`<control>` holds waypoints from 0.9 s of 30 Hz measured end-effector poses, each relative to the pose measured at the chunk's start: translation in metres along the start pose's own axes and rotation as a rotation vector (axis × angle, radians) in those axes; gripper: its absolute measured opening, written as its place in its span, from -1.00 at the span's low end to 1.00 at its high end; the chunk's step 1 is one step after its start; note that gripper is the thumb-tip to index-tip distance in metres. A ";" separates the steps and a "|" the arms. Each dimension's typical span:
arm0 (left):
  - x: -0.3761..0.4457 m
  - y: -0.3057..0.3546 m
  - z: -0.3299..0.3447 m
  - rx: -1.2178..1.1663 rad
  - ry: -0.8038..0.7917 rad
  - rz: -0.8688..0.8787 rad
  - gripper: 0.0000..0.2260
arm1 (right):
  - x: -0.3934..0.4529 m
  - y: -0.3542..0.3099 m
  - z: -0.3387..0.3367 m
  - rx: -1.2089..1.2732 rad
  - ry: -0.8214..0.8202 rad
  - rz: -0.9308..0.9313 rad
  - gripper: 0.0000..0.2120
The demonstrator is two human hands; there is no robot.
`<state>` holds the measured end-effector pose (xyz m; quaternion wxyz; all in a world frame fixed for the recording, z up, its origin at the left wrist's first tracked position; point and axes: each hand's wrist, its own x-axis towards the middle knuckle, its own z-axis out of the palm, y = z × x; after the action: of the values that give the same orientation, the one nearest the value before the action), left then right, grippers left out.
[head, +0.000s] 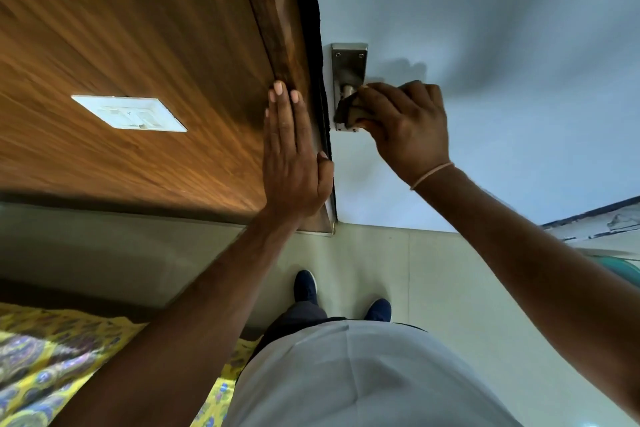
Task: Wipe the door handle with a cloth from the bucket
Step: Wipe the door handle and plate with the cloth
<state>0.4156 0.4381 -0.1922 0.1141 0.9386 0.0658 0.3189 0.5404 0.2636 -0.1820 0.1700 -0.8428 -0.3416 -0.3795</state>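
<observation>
Our right hand (pixel 407 125) grips a dark cloth (pixel 346 111) wrapped around the handle (pixel 347 91) on the white door (pixel 485 28). To wipe well, we should keep the cloth tight on the lever and slide along it, also over the plate (pixel 348 59). Our left hand (pixel 294 156) lies flat and open on the frame (pixel 277 28), holding nothing. We count one cloth, one handle, one switch (pixel 129 113); no bucket is visible.

Right hand (pixel 407 128) wrapped over door handle (pixel 348 88), blocking lever from below. Left hand (pixel 294 156) flat on wooden frame (pixel 277 28), just beside handle. White door (pixel 502 45) face above and right of handle open, unobstructed.
</observation>
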 end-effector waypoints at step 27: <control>0.002 0.012 0.005 -0.048 0.034 -0.035 -0.18 | -0.005 -0.022 0.008 -0.070 -0.089 0.154 -0.64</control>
<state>0.4208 0.4258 -0.1923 0.1410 0.9287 0.0767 0.3343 0.5266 0.2815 -0.1909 0.1539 -0.8882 -0.2694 -0.3390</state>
